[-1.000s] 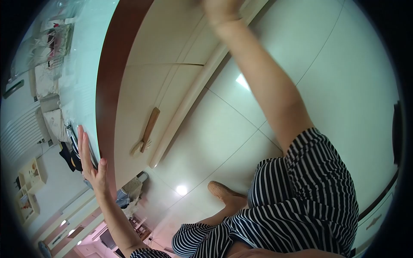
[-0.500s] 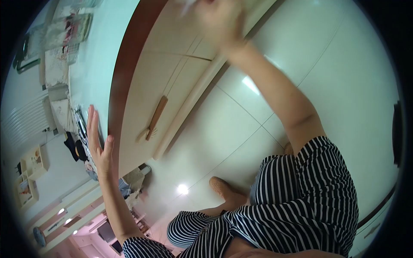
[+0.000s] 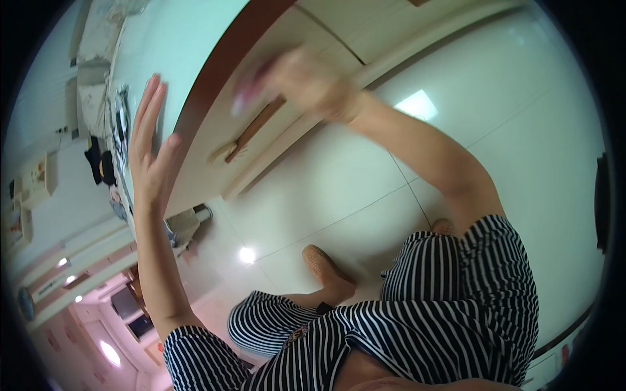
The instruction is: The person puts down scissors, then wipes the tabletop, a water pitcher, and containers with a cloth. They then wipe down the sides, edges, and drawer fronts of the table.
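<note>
Basically, the right hand [image 3: 316, 85] is the risk. Fingers look closed around a pinkish item [image 3: 255, 81], soft-looking, in front of the cream cabinet front [image 3: 202, 159], left of centre, toward the far side. Both are blurred, so I can't tell how firm the hold is or whether the item touches the panel.

Snag hazard: the brown handle [image 3: 256, 129] sits just beside the hand on its near side, with a pale leaf-like ornament [image 3: 222, 153] at its near end. A low pass could catch loose material there, or knock the knuckles. Cause would be the bar standing proud of the panel, if it does; depth is hard to judge.

Left hand [image 3: 149, 169]: empty, fingers extended, at the edge of the glossy top [image 3: 176, 45], thumb toward the dark rim [image 3: 218, 81]. Can't confirm weight on it. If it is bracing, a slick surface could let it slide left into the cluttered items [image 3: 121, 124] just beyond the fingers.

Stance: knees bent low, one sandal [image 3: 321, 264] visible on shiny floor tiles [image 3: 326, 208]. Long right-arm reach plus a smooth floor could cost balance, more so if the left hand slips.
</note>
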Demonstrator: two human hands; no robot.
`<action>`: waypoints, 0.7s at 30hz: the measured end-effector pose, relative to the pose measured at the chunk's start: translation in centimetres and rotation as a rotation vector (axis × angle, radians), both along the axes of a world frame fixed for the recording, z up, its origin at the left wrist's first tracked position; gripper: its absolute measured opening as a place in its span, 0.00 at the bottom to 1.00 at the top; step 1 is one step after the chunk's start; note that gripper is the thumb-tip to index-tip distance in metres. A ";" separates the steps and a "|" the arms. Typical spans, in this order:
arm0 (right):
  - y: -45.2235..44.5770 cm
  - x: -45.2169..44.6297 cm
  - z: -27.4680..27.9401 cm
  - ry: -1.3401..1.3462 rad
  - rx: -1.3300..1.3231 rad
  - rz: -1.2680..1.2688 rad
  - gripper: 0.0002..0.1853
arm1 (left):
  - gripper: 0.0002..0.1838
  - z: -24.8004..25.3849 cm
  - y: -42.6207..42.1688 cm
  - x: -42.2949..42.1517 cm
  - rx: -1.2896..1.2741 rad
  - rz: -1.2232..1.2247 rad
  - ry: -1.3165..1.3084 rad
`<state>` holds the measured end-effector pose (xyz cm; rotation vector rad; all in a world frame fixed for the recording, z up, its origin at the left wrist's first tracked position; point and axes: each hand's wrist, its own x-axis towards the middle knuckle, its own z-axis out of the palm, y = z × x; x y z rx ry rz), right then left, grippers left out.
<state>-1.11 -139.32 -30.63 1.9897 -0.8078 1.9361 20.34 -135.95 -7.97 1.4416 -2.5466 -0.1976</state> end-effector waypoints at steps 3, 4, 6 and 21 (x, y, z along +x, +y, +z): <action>-0.9 -7.0 2.0 -0.181 0.097 -0.343 0.18 | 0.37 0.2 -0.3 0.2 0.028 -0.044 0.115; -0.7 -7.3 2.4 -0.257 0.220 -0.406 0.15 | 0.34 0.3 -0.5 0.4 0.067 -0.087 0.201; -0.9 -7.0 3.3 -0.304 0.315 -0.453 0.12 | 0.31 0.6 -0.4 0.2 0.020 -0.095 0.236; 2.6 -5.3 7.6 0.116 0.340 -0.391 0.13 | 0.14 2.9 2.9 4.3 -0.526 -0.032 0.539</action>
